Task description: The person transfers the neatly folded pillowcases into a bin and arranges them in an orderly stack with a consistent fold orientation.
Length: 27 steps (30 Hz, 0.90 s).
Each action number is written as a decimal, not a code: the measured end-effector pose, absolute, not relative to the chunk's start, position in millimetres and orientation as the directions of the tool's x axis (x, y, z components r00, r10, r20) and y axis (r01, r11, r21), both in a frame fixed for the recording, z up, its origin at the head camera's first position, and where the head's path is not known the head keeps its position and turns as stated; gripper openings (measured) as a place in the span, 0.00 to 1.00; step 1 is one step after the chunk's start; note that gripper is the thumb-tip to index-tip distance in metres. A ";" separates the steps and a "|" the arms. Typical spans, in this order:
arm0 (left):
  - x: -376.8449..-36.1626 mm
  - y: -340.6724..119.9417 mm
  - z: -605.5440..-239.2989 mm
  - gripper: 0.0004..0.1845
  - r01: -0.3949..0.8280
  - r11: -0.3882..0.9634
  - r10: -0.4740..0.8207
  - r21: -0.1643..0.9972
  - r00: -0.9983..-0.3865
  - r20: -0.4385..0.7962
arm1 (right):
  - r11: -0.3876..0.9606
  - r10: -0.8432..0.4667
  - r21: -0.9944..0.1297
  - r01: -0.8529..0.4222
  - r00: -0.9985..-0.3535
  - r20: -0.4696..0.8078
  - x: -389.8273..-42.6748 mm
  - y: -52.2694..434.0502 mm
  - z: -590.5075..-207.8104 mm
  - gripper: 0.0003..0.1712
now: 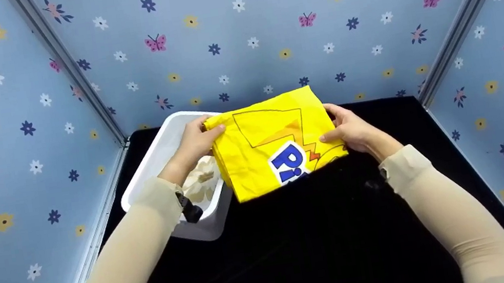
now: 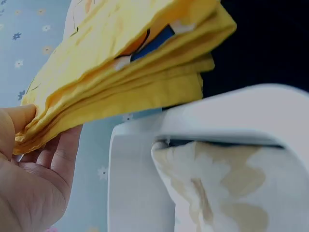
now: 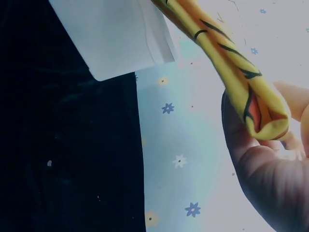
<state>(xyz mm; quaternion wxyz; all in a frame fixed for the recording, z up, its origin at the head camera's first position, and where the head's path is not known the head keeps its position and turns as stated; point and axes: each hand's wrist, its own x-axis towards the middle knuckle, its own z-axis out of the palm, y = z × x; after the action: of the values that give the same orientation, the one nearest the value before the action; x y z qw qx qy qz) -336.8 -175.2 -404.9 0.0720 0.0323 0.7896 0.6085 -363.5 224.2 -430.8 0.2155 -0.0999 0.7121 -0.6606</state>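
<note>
A folded yellow cloth [image 1: 276, 140] with blue lettering and cartoon line work is held up between both hands. My left hand [image 1: 195, 144] pinches its left edge, thumb on top and fingers beneath. On the other side, my right hand [image 1: 354, 129] grips the right edge the same way. Several stacked layers of the cloth [image 2: 116, 82] show in the left wrist view. A rounded fold of the cloth [image 3: 241, 82] lies between the right thumb and fingers. Beneath the left hand stands a white plastic bin [image 1: 149, 148], holding a cream-and-tan patterned cloth [image 1: 201, 180].
A black surface [image 1: 316, 246] spreads under the bin and the hands. Pale blue panels [image 1: 255, 22] with flowers and butterflies enclose the back and sides, with metal posts [image 1: 69, 68] at the corners. The bin's rim lies close to the left forearm.
</note>
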 end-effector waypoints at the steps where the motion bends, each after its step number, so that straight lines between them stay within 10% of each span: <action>1: -336.1 -177.8 -404.0 0.21 -0.035 0.262 0.143 0.964 -0.987 -0.075 | 0.114 -0.428 -0.983 0.142 -0.886 -0.178 -364.1 222.7 -429.9 0.49; 27: -326.2 -227.1 -391.2 0.14 -0.089 0.409 0.142 0.908 -0.977 -0.160 | 0.104 -0.527 -0.978 0.180 -0.824 -0.208 -366.3 185.1 -416.0 0.51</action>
<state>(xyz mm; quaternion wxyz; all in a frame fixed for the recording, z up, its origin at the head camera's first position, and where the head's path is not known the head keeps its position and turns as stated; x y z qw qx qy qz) -326.2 -227.1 -391.2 0.1063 0.0160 0.8325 0.5435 -366.3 185.1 -416.0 0.2688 -0.1254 0.6927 -0.6575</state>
